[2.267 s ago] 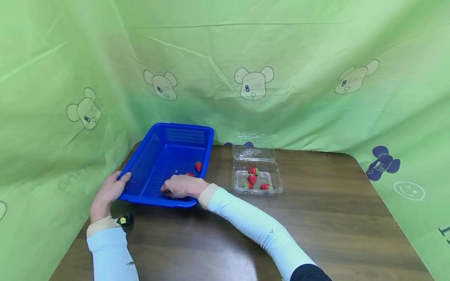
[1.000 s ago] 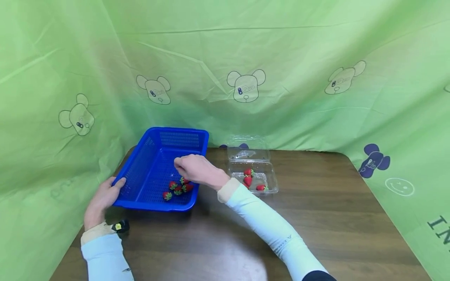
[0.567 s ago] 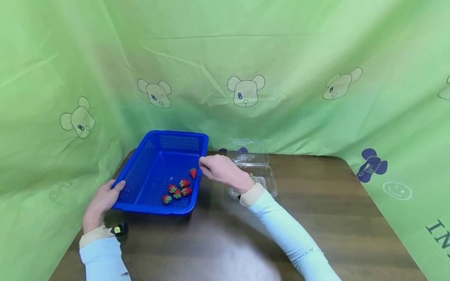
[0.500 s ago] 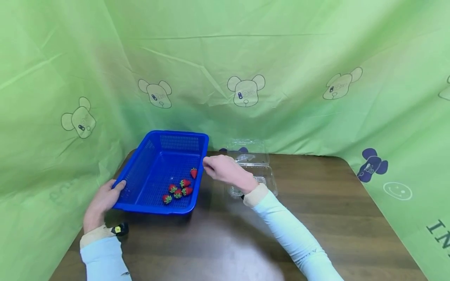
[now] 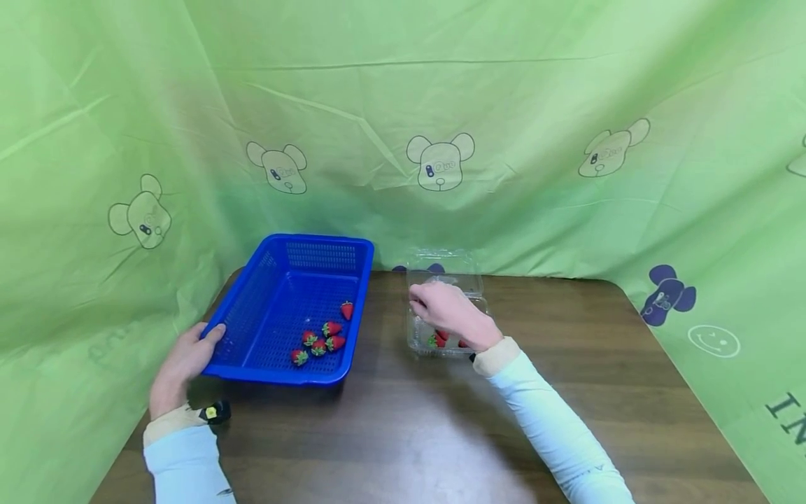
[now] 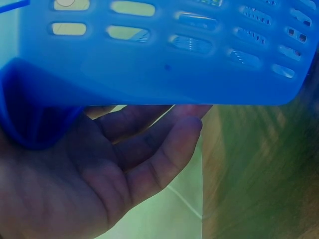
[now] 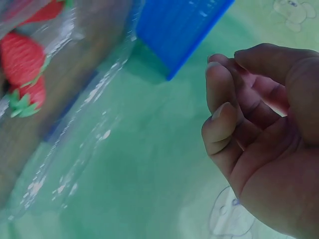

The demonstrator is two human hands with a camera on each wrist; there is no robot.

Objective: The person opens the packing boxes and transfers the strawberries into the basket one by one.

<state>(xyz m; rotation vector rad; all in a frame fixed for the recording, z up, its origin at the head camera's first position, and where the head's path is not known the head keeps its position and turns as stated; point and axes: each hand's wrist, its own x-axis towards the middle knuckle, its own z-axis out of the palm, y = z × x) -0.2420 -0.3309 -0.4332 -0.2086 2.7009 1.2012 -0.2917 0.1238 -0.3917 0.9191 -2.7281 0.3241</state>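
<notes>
Over the clear container (image 5: pixel 414 336), the right hand (image 5: pixel 447 308) has just come across from the blue basket (image 5: pixel 277 376), empty, fingers half-curled; strawberries (image 5: pixel 441 335) inside lie within reach. The left hand (image 5: pixel 187 353) grips the basket's rim, six more in it.

The green cloth (image 5: pixel 522 84) bears dark letters "IN" (image 5: pixel 783 404) at far right.

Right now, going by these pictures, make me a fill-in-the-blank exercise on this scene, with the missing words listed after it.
The left hand grips a basket whose colour is ____. The number of strawberries inside it is ____. In the head view, the clear container, partly hidden by the right hand, stands to the ____ of the basket. The container's lid is ____.
Missing words: blue; six; right; open.
</notes>
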